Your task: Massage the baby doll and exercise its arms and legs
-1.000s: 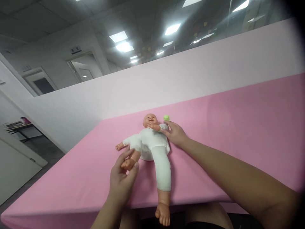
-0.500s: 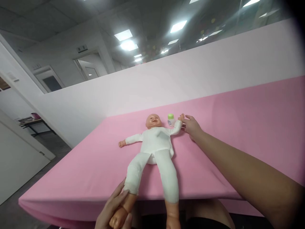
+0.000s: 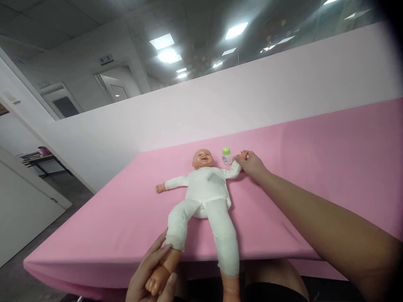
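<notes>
A baby doll (image 3: 208,184) with a white cloth body lies on its back on the pink-covered table (image 3: 126,218). Its head points to the far side, and its lower legs hang past the near edge. My left hand (image 3: 150,268) is wrapped round the doll's lower leg and foot at the left of the view. At the doll's raised arm on the right, my right hand (image 3: 252,163) is closed round the wrist, with the small fingers showing above my thumb. A small clear bottle (image 3: 226,156) with a green cap stands between that arm and the doll's head.
Behind the table runs a low white wall (image 3: 195,113) with a glass pane above it. A white door (image 3: 28,209) stands at the left. Further back there is a dark table (image 3: 40,158) with things on it. My legs (image 3: 273,277) are under the near edge.
My right hand has closed round the doll's wrist, its thumb now across the front. My left hand stays on the leg. The view has shifted slightly.
</notes>
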{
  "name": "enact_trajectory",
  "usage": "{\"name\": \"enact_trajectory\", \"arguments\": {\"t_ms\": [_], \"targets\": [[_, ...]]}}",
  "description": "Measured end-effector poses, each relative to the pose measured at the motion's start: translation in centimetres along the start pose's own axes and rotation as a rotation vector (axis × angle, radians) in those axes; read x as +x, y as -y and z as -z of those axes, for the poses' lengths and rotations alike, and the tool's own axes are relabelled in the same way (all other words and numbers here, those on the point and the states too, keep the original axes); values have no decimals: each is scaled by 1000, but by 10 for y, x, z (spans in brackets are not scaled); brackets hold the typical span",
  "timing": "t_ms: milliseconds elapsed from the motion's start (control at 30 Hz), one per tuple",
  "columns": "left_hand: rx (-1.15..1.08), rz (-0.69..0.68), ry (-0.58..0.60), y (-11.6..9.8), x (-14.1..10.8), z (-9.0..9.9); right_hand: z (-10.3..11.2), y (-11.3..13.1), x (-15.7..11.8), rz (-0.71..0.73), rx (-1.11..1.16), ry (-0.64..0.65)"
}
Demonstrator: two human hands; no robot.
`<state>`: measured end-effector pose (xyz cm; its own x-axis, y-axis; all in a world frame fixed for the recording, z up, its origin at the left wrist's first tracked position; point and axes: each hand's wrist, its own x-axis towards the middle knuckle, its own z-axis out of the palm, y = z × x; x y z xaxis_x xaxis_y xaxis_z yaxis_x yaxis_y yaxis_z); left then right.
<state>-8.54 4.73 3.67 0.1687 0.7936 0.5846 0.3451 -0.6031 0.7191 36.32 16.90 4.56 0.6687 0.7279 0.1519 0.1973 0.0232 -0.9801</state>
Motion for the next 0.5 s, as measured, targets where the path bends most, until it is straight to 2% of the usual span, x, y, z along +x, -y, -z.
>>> {"name": "enact_trajectory", "arguments": {"t_ms": [133,267,367,433,500], "targets": [[3,-56,10,4,18,-6,-8,24,-27,354,-5,68],[2,-60,11,-4,46,-20,-22,42,-57,631,-259,273],[28,-39,44,-11,69,-34,-33,41,-67,844,-386,439],[52,-40,105,-14,84,-43,-38,35,-68,928,-409,483],[83,-35,169,-14,99,-51,-40,30,-68,946,-422,486]]}}
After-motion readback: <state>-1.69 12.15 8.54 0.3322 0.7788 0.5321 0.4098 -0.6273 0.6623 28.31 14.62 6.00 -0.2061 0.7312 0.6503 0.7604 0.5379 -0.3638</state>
